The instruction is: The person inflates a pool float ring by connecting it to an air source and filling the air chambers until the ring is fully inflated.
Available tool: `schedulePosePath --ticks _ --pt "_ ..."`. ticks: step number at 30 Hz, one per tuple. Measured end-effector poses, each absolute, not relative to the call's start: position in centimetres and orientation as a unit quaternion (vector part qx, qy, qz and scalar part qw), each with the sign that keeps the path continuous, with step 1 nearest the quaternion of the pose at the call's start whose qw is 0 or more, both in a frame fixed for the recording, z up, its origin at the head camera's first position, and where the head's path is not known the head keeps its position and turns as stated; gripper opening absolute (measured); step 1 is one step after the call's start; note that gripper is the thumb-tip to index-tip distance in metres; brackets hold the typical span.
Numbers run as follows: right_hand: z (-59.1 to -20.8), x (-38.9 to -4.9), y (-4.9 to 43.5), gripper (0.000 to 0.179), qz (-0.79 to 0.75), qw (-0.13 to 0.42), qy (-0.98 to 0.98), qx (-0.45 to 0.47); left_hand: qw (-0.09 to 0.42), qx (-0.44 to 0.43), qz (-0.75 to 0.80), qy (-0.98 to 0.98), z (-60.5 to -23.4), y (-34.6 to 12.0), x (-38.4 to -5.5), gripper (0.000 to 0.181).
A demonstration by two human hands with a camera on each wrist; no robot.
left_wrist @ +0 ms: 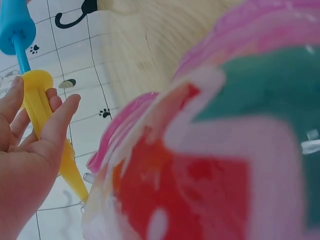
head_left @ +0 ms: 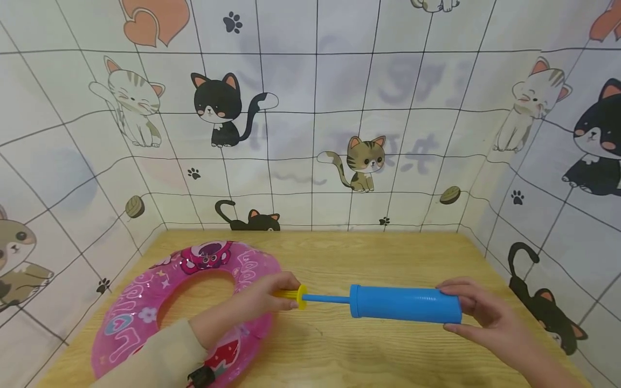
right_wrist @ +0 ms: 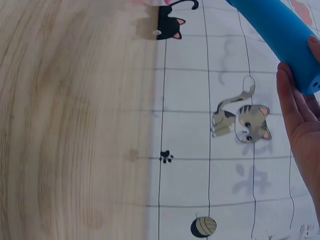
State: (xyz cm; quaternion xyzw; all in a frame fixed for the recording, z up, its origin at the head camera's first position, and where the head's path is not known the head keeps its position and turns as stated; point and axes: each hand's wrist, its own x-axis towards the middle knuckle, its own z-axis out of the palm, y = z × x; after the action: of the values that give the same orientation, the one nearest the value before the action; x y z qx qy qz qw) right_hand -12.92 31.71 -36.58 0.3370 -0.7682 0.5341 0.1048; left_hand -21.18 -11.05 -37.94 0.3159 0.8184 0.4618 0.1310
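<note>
A blue hand air pump lies level above the table, its thin blue rod drawn out of the barrel. My left hand grips the yellow end piece of the rod between thumb and fingers. That piece tapers to a narrow tip right beside the pink inflatable swim ring in the left wrist view. At the barrel's far end, my right hand holds the blue cylinder with thumb below and fingers above. The left forearm crosses over the ring and hides part of it.
The ring lies on the left part of a wood-grain table. White cloth walls printed with cats and grid lines enclose the table at the back and both sides. Near the left wrist is a small black object.
</note>
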Motion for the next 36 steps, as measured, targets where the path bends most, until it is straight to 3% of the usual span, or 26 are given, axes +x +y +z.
schedulePosePath --ticks 8,14,21,27,36 --pt "-35.9 -11.4 34.0 0.065 0.467 0.17 -0.83 0.253 0.167 0.303 0.48 0.806 -37.6 -12.1 -21.3 0.017" --pt "-36.4 -11.7 32.9 0.057 0.48 0.127 -0.85 0.177 0.198 0.265 0.538 0.776 -37.2 -11.6 -20.8 0.017" --pt "-36.9 -13.2 28.6 0.051 0.52 0.09 -0.835 0.158 0.17 0.26 0.522 0.795 -37.2 -10.0 -20.9 0.016" --pt "-36.6 -13.7 25.7 0.05 0.549 0.042 -0.822 0.142 0.178 0.252 0.528 0.791 -36.9 -8.8 -20.3 0.017" --pt "-36.6 -13.2 26.9 0.05 0.532 0.078 -0.821 0.192 0.175 0.277 0.507 0.797 -37.2 -8.8 -20.4 0.017"
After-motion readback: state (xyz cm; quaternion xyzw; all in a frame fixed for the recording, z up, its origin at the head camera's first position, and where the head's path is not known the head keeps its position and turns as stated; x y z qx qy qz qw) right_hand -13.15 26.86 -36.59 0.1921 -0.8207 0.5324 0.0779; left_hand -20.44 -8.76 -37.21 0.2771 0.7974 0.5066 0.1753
